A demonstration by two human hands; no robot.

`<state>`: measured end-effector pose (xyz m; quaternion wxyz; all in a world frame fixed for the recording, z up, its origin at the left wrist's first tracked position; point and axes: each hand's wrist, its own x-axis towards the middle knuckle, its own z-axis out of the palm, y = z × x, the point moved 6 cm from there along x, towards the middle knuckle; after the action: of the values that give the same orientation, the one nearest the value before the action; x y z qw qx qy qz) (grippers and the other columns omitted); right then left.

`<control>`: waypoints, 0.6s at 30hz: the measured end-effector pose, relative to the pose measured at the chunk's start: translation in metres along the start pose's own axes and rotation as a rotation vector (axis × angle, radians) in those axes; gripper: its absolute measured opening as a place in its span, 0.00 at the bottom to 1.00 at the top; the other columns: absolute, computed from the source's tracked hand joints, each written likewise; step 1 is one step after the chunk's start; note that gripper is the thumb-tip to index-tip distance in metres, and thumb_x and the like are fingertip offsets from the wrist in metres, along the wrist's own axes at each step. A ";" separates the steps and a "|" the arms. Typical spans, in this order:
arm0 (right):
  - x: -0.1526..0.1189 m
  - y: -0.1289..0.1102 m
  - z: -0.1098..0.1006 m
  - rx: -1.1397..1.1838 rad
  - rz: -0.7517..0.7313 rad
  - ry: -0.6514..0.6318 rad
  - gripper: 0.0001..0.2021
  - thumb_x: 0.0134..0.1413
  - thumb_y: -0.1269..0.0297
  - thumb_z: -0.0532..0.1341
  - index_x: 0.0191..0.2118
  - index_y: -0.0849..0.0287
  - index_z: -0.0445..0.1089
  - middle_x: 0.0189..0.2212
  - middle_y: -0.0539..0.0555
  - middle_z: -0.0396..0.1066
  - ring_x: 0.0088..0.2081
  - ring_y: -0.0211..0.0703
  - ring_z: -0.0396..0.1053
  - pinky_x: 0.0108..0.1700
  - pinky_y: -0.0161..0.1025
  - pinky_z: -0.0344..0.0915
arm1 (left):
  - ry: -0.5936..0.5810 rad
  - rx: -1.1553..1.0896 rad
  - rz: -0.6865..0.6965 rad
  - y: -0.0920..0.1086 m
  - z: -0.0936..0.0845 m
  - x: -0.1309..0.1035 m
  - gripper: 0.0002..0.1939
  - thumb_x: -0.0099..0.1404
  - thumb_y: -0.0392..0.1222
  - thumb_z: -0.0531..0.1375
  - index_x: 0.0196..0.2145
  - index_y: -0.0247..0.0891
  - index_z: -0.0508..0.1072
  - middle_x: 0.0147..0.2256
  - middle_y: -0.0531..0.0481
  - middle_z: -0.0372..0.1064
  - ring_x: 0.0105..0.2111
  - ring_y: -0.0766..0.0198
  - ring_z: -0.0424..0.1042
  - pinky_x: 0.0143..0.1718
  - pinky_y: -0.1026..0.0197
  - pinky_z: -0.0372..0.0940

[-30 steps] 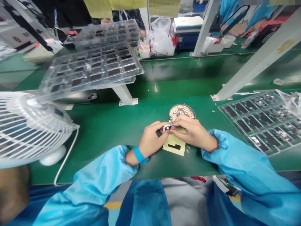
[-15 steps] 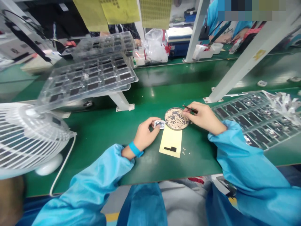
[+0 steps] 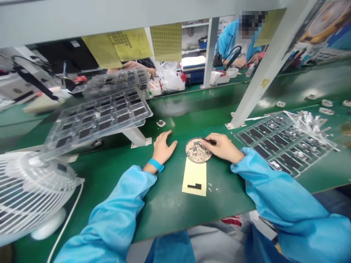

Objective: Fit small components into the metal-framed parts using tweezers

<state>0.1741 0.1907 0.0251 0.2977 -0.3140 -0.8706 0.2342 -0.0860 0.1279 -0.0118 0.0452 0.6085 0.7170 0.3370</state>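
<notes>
My left hand (image 3: 163,148) rests over the green table with its fingers spread and nothing in it. Just beyond its fingertips a small white part (image 3: 161,123) lies on the dark strip behind the table. My right hand (image 3: 221,146) pinches dark tweezers (image 3: 210,141), whose tips reach over a round dish (image 3: 198,150) of tiny beige and dark pieces. Below the dish lies a yellow paper (image 3: 193,177) with a black L-shaped piece (image 3: 194,186) on it. A few tiny light bits are right of the paper.
A white fan (image 3: 35,190) stands at the left. Clear trays (image 3: 101,117) sit raised behind it. Another tray (image 3: 285,142) with dark pieces and white strips lies at the right. Slanted metal posts (image 3: 260,80) rise behind. A person in blue (image 3: 229,38) sits across.
My left hand has let go of the white part, opened, and moved off the dish. The part now lies beyond the hand. The view has tilted up, and my right hand still holds the tweezers.
</notes>
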 end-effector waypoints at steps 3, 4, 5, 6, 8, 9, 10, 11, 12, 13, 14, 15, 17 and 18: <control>-0.001 -0.002 0.001 0.013 -0.009 0.005 0.10 0.65 0.59 0.62 0.39 0.58 0.77 0.35 0.54 0.76 0.35 0.42 0.71 0.37 0.39 0.65 | -0.047 0.046 0.024 0.003 0.001 -0.001 0.21 0.64 0.46 0.62 0.55 0.44 0.73 0.56 0.44 0.69 0.59 0.47 0.65 0.62 0.43 0.58; 0.000 -0.003 0.001 0.018 -0.011 0.008 0.09 0.64 0.60 0.62 0.39 0.58 0.77 0.35 0.54 0.76 0.35 0.42 0.71 0.38 0.39 0.65 | -0.045 0.045 0.028 0.004 0.000 -0.001 0.19 0.64 0.46 0.62 0.53 0.44 0.74 0.56 0.45 0.70 0.58 0.47 0.65 0.62 0.43 0.58; 0.000 -0.004 0.001 0.028 -0.011 0.014 0.08 0.64 0.61 0.63 0.39 0.58 0.77 0.35 0.54 0.76 0.35 0.42 0.71 0.38 0.39 0.65 | -0.035 0.035 0.032 0.005 -0.001 0.000 0.19 0.64 0.45 0.62 0.53 0.45 0.75 0.55 0.45 0.70 0.58 0.47 0.65 0.61 0.43 0.58; 0.001 -0.006 -0.001 0.042 -0.009 0.026 0.08 0.63 0.62 0.63 0.38 0.59 0.77 0.34 0.54 0.76 0.35 0.42 0.71 0.38 0.39 0.66 | -0.018 0.017 0.038 0.006 -0.003 0.001 0.18 0.65 0.45 0.61 0.52 0.44 0.75 0.55 0.45 0.70 0.58 0.48 0.66 0.61 0.44 0.58; 0.003 -0.008 -0.007 0.085 0.000 0.091 0.07 0.63 0.62 0.63 0.36 0.59 0.78 0.33 0.53 0.75 0.34 0.41 0.71 0.37 0.39 0.66 | 0.011 -0.037 0.069 0.014 -0.006 0.002 0.17 0.65 0.44 0.61 0.52 0.44 0.75 0.54 0.46 0.71 0.57 0.50 0.67 0.61 0.45 0.59; 0.004 -0.010 -0.013 0.110 0.001 0.143 0.07 0.62 0.62 0.64 0.36 0.59 0.78 0.32 0.53 0.74 0.34 0.41 0.71 0.37 0.39 0.66 | 0.015 -0.069 0.093 0.021 -0.008 0.003 0.16 0.65 0.43 0.61 0.51 0.44 0.75 0.53 0.46 0.72 0.56 0.51 0.67 0.61 0.45 0.60; 0.005 -0.011 -0.019 0.136 -0.004 0.203 0.07 0.62 0.62 0.64 0.37 0.59 0.78 0.32 0.53 0.74 0.34 0.41 0.71 0.37 0.39 0.67 | 0.009 -0.103 0.121 0.031 -0.009 0.004 0.16 0.66 0.43 0.60 0.51 0.43 0.75 0.52 0.46 0.73 0.56 0.52 0.68 0.60 0.46 0.60; 0.005 -0.012 -0.026 0.159 -0.013 0.265 0.07 0.63 0.62 0.63 0.37 0.59 0.78 0.33 0.54 0.74 0.35 0.42 0.71 0.38 0.39 0.67 | -0.011 -0.139 0.153 0.043 -0.008 0.007 0.16 0.66 0.42 0.60 0.51 0.43 0.75 0.52 0.46 0.73 0.55 0.52 0.68 0.60 0.46 0.61; 0.006 -0.012 -0.032 0.178 -0.025 0.322 0.07 0.64 0.62 0.63 0.39 0.59 0.77 0.34 0.54 0.74 0.36 0.42 0.71 0.38 0.39 0.67 | -0.039 -0.174 0.184 0.057 -0.005 0.012 0.16 0.67 0.42 0.60 0.52 0.43 0.74 0.52 0.46 0.73 0.55 0.53 0.69 0.60 0.47 0.61; 0.006 -0.011 -0.038 0.190 -0.034 0.364 0.08 0.65 0.62 0.62 0.39 0.59 0.77 0.35 0.54 0.74 0.37 0.42 0.71 0.39 0.39 0.67 | -0.072 -0.206 0.215 0.072 0.000 0.020 0.16 0.67 0.41 0.59 0.52 0.42 0.74 0.52 0.46 0.73 0.54 0.53 0.69 0.60 0.48 0.61; 0.007 -0.008 -0.042 0.194 -0.038 0.389 0.08 0.66 0.62 0.61 0.39 0.59 0.76 0.36 0.54 0.74 0.37 0.42 0.71 0.40 0.40 0.67 | -0.114 -0.232 0.246 0.088 0.009 0.030 0.16 0.68 0.41 0.59 0.53 0.42 0.74 0.53 0.45 0.73 0.55 0.54 0.69 0.61 0.48 0.60; 0.007 -0.005 -0.044 0.187 -0.035 0.399 0.09 0.67 0.62 0.60 0.38 0.59 0.75 0.35 0.54 0.74 0.37 0.42 0.70 0.40 0.40 0.67 | -0.150 -0.244 0.271 0.104 0.019 0.043 0.16 0.68 0.41 0.59 0.52 0.41 0.74 0.53 0.45 0.73 0.55 0.55 0.69 0.62 0.50 0.59; 0.009 0.003 -0.046 0.133 -0.032 0.371 0.11 0.67 0.61 0.60 0.34 0.59 0.73 0.33 0.53 0.72 0.36 0.42 0.69 0.40 0.40 0.65 | -0.215 -0.252 0.290 0.132 0.050 0.076 0.15 0.67 0.41 0.60 0.51 0.40 0.76 0.52 0.46 0.74 0.55 0.56 0.69 0.62 0.52 0.59; 0.010 0.006 -0.046 0.090 -0.033 0.348 0.12 0.67 0.60 0.60 0.32 0.59 0.71 0.32 0.53 0.71 0.35 0.42 0.68 0.39 0.40 0.64 | -0.255 -0.252 0.286 0.145 0.069 0.095 0.15 0.67 0.41 0.60 0.51 0.39 0.76 0.52 0.45 0.75 0.54 0.56 0.70 0.61 0.53 0.60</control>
<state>0.2010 0.2120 0.0576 0.4616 -0.3220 -0.7995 0.2101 0.0447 0.2477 0.0459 0.1629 0.7310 0.5642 0.3475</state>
